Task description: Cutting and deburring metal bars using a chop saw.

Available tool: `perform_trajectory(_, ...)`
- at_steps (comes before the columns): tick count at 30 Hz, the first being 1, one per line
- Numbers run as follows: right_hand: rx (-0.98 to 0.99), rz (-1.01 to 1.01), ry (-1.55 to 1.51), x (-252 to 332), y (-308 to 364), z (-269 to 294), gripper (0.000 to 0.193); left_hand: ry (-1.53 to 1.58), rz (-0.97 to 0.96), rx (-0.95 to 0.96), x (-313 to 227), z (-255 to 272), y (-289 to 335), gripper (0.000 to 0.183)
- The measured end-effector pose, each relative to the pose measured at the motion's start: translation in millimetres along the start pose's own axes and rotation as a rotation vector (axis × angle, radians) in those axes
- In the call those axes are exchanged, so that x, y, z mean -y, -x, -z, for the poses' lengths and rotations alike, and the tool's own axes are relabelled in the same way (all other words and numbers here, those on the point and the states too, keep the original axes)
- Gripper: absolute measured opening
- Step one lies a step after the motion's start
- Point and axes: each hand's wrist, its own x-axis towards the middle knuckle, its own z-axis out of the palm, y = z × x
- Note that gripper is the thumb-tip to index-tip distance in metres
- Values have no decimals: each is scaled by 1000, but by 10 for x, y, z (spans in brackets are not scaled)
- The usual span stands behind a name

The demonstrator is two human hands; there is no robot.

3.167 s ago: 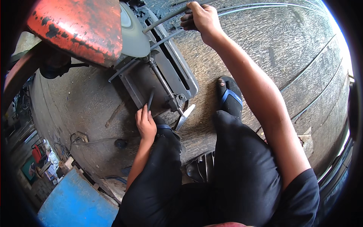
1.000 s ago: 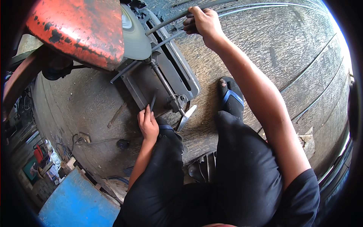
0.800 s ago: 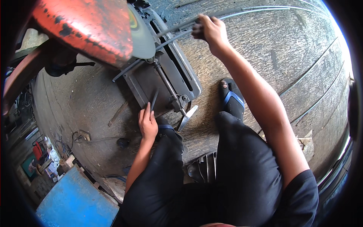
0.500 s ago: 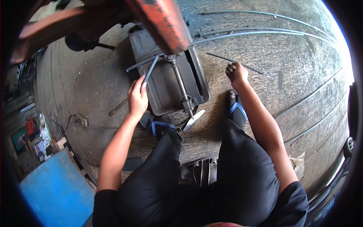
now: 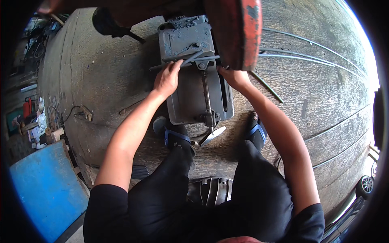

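Short rod is up at the saw's clamp, slanting across the bar that sits there. Half a second ago it was well short of that bracket's middle. Other change: right hand had a dark rod out to the side; that one now looks laid on the floor, right of the saw. So both hands are now at the clamp, which reads as handling stock rather than holding it at the wheel.

Left hand: closed on the short rod, thumb and fingers pinching, wrist in line with the forearm, coming in from the left. Right hand: reaches in under the red guard, fingertips by the clamp's right side; can't tell if it grips anything. Both elbows bent outward, knees either side.

Further out: grey base, clamp screw, long bars off right.
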Motion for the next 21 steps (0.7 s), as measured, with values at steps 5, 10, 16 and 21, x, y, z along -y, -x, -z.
perform_trajectory(5, 51, 47, 91, -260, -145, -298, 24, 82, 159, -60, -117, -181, 131, 29)
perform_trajectory(10, -97, 176, 221, -506, -262, -450, 18, 20, 191, -133, -211, -212, 161, 31)
perform_trajectory(16, -172, -60, 240, -493, -76, -230, 32, -104, 307, -248, -227, -249, 330, 26)
perform_trajectory(21, -420, -630, -559, -949, -99, 258, 27, 876, 1354, -720, -128, -320, 541, 35)
